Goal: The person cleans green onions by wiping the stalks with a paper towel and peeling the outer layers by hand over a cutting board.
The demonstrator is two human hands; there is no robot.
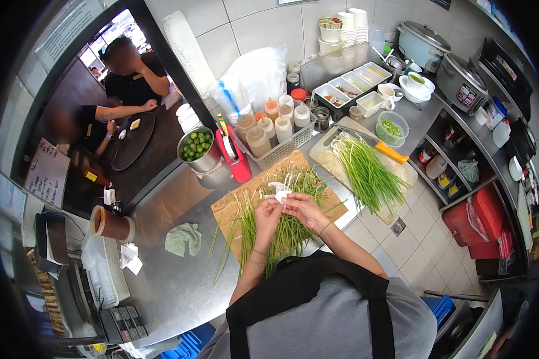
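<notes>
My left hand (268, 216) and my right hand (306, 212) meet over a brown paper sheet (336, 210), fingers pinched together. Between their fingertips is a small white rounded thing (282, 195), its kind too small to make out. Beneath them, untrimmed spring onions (245, 220) with pale root ends lie spread over the paper, some stalks hanging past its near edge. To the right, a cleaner bunch of spring onions (370, 170) rests on a cutting board (408, 175). Beside that bunch lies a knife with an orange-yellow handle (391, 152), its blade mostly hidden.
A basket of squeeze bottles (281, 153), a red tape dispenser (236, 157) and a pot of small green limes (196, 147) stand behind the paper. Chopped greens fill a tub (391, 127). A green cloth (183, 239) lies left. Two people are beyond the window opening.
</notes>
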